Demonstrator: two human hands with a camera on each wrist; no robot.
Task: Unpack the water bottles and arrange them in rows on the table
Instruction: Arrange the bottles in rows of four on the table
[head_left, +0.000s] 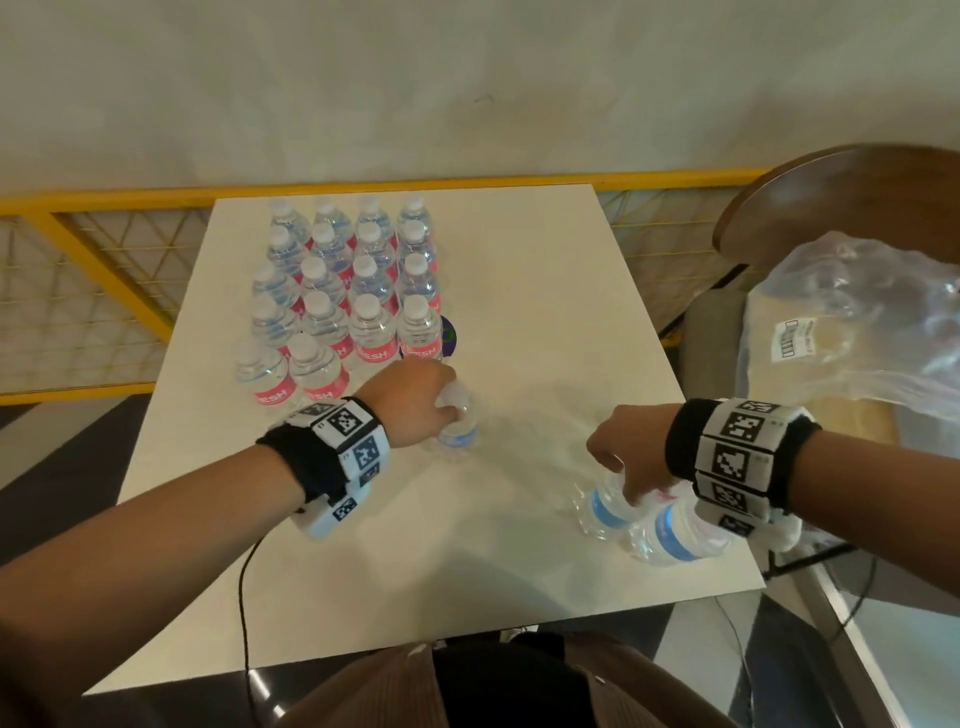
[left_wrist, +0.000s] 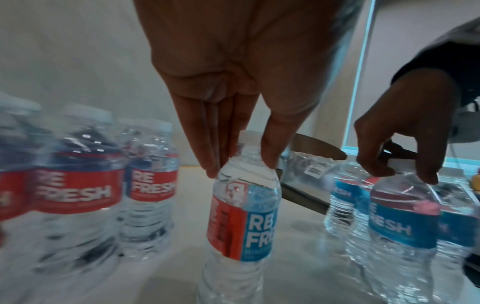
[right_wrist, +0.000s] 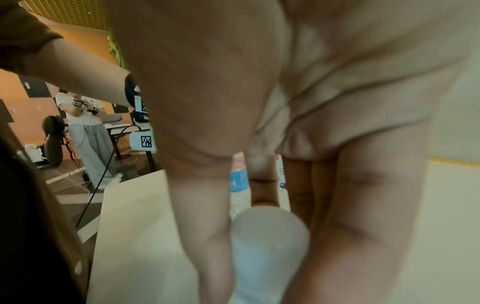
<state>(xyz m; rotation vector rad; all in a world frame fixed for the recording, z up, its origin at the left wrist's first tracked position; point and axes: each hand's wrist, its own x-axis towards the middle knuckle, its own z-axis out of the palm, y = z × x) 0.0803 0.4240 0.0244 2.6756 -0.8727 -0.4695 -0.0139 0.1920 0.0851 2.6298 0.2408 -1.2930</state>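
Observation:
Several clear water bottles stand in rows (head_left: 343, 291) at the table's far left, seen blurred with red labels (left_wrist: 78, 185) in the left wrist view. My left hand (head_left: 452, 410) (left_wrist: 242, 168) pinches the neck of an upright bottle (head_left: 460, 434) (left_wrist: 244, 216) just in front of those rows. At the front right stand two bottles with blue labels (head_left: 670, 535). My right hand (head_left: 618, 478) (left_wrist: 405, 176) (right_wrist: 270, 257) reaches down over one of them (left_wrist: 402, 222), with its white cap (right_wrist: 270, 226) between thumb and fingers.
The white table (head_left: 545, 291) is bare across its middle and right. A crumpled clear plastic wrap (head_left: 857, 322) lies on a chair (head_left: 831, 192) to the right. A yellow mesh railing (head_left: 104, 270) runs behind. A black cable (head_left: 244, 597) hangs near the front edge.

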